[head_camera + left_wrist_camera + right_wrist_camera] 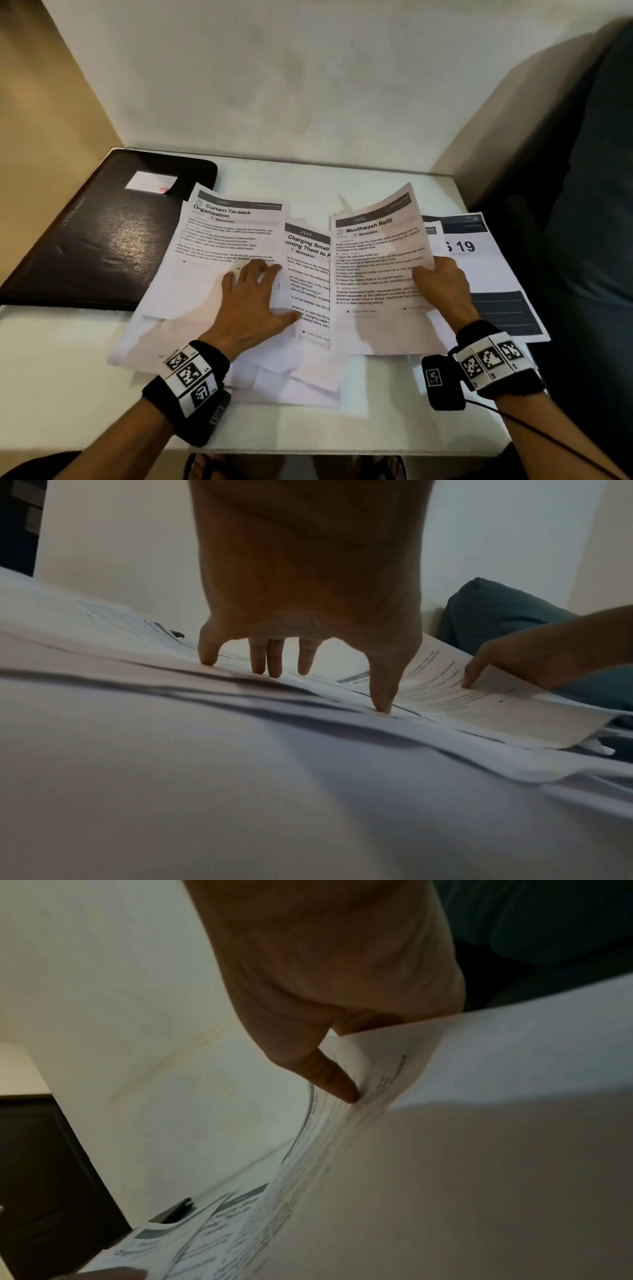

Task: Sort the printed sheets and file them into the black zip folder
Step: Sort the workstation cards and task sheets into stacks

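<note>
A: Item one, far left. What have you got?

B: The folder [102,233], black, flat on the table [51,377] at your ten o'clock. It looks shut; the zip itself I cannot make out. A small label sits on its cover.

A: Next along?

B: The "Curtain Tie-back" sheet [226,240], its corner overlapping the folder's right edge. Your left hand [251,301] lies spread on it, fingers straight, pressing down, holding nothing. The left wrist view shows the fingertips [209,660] planted on the paper.

A: Centre?

B: The "Charging Small" sheet [308,274] at twelve o'clock, half covered by its neighbours. Loose blank-side pages lie underneath.

A: Right side?

B: The "Mouthwash Refill" sheet [373,270], raised and curling. Your right hand [442,284] pinches its right edge, thumb on the printed face. Beyond it, at two o'clock, is a page marked "19" [479,260], flat on the table.

A: Which step is this?

B: Sorting, I'd judge; nothing filed yet. The folder lies just beside your left hand and well apart from your right.

A: And my next move?

B: Probably laying the Mouthwash sheet on its proper pile. Keep your left hand down so the stack doesn't slide. The folder needs opening before anything goes in.
</note>
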